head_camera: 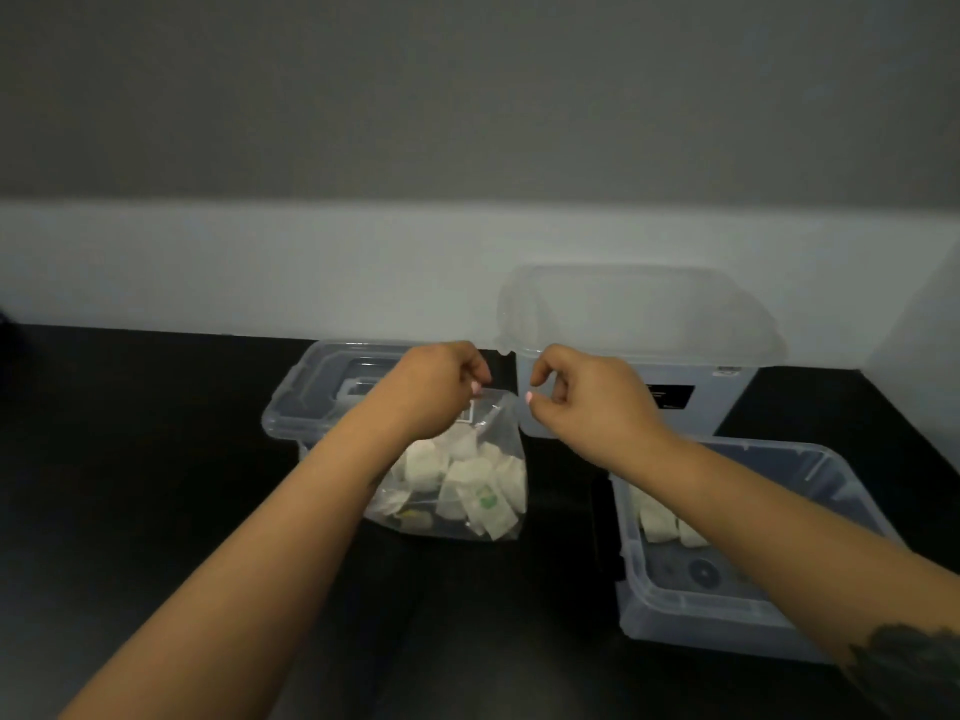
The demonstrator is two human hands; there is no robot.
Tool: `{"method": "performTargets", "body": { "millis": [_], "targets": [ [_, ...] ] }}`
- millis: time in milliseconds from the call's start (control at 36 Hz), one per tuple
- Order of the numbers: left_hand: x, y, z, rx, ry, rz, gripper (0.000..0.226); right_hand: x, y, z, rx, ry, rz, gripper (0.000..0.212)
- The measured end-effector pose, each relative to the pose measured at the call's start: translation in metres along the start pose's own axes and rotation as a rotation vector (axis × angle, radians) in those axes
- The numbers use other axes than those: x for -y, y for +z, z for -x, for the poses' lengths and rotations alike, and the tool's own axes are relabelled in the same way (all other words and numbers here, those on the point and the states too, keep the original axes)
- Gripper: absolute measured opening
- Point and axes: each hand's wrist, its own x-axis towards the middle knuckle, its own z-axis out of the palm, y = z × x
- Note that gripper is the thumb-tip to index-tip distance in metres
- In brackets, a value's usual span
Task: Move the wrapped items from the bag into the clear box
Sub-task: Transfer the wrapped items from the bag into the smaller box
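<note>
A clear plastic bag (467, 485) stands upright on the dark counter, filled with several white wrapped items (470, 475). My left hand (436, 384) pinches the bag's top edge at its left corner. My right hand (582, 392) pinches the top edge at its right corner, fingers curled. An open clear box (852, 491) sits at the right under my right forearm, with a few white wrapped items (657, 522) lying at its far left end.
A lidded clear container (639, 324) stands behind the bag against the white wall. A clear lid with a handle (311, 392) lies flat behind my left hand. The black counter (156, 459) stretches left and toward me.
</note>
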Motion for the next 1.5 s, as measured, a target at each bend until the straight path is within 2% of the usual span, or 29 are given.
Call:
{"method": "performTargets", "body": {
  "millis": [83, 167, 278, 389, 472, 583, 667, 750, 778, 833, 1000, 1083, 1194, 1389, 1500],
  "targets": [
    [0.027, -0.008, -0.008, 0.062, -0.032, -0.114, 0.025, 0.026, 0.016, -0.017, 0.048, -0.014, -0.008, 0.006],
    [0.045, -0.010, -0.014, 0.206, -0.062, -0.302, 0.028, 0.051, 0.038, -0.035, 0.134, -0.012, -0.006, 0.011],
    [0.064, -0.005, -0.019, 0.380, -0.039, -0.475, 0.030, 0.073, 0.070, -0.053, 0.339, -0.015, 0.112, 0.022],
    [0.083, 0.010, -0.033, 0.469, -0.077, -0.496, 0.031, 0.076, 0.094, -0.060, 0.622, -0.002, 0.402, 0.028],
    [0.086, 0.019, -0.039, 0.533, -0.012, -0.527, 0.036, 0.074, 0.100, -0.058, 0.790, 0.035, 0.528, 0.030],
    [0.085, 0.041, -0.044, 0.573, 0.056, -0.536, 0.038, 0.070, 0.116, -0.055, 0.914, 0.215, 0.655, 0.030],
    [0.084, 0.058, -0.043, 0.541, -0.016, -0.470, 0.036, 0.068, 0.127, -0.051, 1.000, 0.314, 0.703, 0.038],
    [0.077, 0.063, -0.037, 0.485, -0.291, -0.379, 0.062, 0.065, 0.123, -0.047, 0.942, 0.309, 0.642, 0.035],
    [0.078, 0.071, -0.040, 0.488, -0.305, -0.386, 0.068, 0.062, 0.120, -0.046, 0.918, 0.296, 0.623, 0.033],
    [0.088, 0.095, -0.049, 0.507, -0.223, -0.413, 0.076, 0.059, 0.117, -0.044, 0.909, 0.315, 0.607, 0.032],
    [0.098, 0.101, -0.040, 0.435, -0.075, -0.321, 0.030, 0.056, 0.115, -0.049, 0.848, 0.291, 0.650, 0.024],
    [0.100, 0.099, -0.041, 0.433, -0.080, -0.284, 0.026, 0.057, 0.115, -0.049, 0.854, 0.306, 0.661, 0.024],
    [0.099, 0.094, -0.049, 0.502, -0.098, -0.263, 0.033, 0.056, 0.112, -0.050, 0.851, 0.321, 0.640, 0.025],
    [0.098, 0.052, -0.047, 0.533, 0.022, -0.218, 0.027, 0.049, 0.102, -0.048, 0.608, 0.299, 0.518, 0.024],
    [0.097, 0.028, -0.046, 0.507, 0.031, -0.115, 0.025, 0.053, 0.093, -0.052, 0.591, 0.360, 0.330, 0.039]
  ]
}}
